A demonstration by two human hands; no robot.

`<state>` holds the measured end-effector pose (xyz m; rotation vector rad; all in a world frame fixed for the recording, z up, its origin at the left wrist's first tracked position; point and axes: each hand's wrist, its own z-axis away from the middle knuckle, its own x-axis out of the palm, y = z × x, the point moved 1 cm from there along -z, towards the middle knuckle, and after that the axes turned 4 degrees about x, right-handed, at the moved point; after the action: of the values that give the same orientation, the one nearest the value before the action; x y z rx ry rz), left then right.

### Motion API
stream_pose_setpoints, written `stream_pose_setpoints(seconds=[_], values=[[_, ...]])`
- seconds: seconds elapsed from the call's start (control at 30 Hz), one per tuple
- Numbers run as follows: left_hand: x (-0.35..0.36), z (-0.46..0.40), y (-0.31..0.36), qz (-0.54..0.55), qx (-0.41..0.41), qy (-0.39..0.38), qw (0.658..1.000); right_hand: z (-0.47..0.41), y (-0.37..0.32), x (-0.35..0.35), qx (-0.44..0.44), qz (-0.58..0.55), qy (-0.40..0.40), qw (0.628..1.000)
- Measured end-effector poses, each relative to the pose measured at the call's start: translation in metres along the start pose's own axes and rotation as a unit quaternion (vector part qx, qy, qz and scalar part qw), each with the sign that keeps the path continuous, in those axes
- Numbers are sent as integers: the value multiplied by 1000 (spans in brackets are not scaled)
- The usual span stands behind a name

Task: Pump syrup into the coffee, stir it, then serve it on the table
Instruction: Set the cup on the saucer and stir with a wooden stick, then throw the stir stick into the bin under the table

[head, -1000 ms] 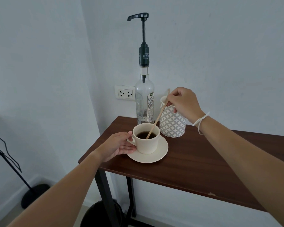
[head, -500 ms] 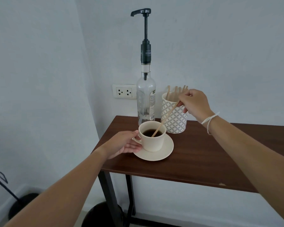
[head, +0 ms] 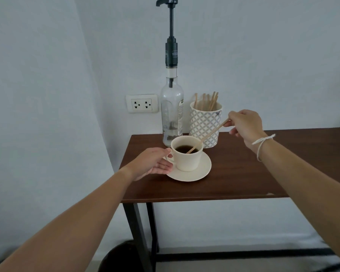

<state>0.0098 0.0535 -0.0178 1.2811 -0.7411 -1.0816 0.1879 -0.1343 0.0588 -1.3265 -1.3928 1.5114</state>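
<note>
**Stirring under way, serving still to come**

The coffee cup [head: 186, 154] sits on its saucer [head: 201, 170] near the left front corner of the table [head: 243, 173], just in front of the syrup bottle [head: 172, 114]. The bottle's pump head stands raised and untouched, so the syrup step looks finished, though the dark coffee itself gives no proof of it. The work in hand appears to be the stir; carrying the cup to be served is not yet done.

The right hand [head: 243, 125], to the right of the cup and above the table, pinches the upper end of a wooden stir stick [head: 206, 136] between thumb and fingertips; the stick slants down over the cup's rim into the coffee. The left hand [head: 152, 163], on the cup's left, has loosely curved fingers at the handle and touches the saucer's edge, steadying rather than clasping. Behind the cup, right of the bottle, stands a patterned holder [head: 205, 125] of spare sticks.
</note>
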Motion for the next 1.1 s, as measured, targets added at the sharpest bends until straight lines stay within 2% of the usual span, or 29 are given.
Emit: stream_pose_setpoints(seconds=[0.23, 0.6, 0.83, 1.1], values=[[-2, 7, 3, -31, 14, 14, 999, 6, 7, -12, 56, -24, 11, 998], [2, 53, 4, -141, 61, 103, 983, 55, 16, -34, 177, -141, 19, 974], [-9, 101, 4, -290, 101, 158, 938, 99, 17, -35, 199, -166, 6, 966], [-47, 141, 1, -385, 110, 189, 897, 143, 12, -10, 204, -165, -34, 964]])
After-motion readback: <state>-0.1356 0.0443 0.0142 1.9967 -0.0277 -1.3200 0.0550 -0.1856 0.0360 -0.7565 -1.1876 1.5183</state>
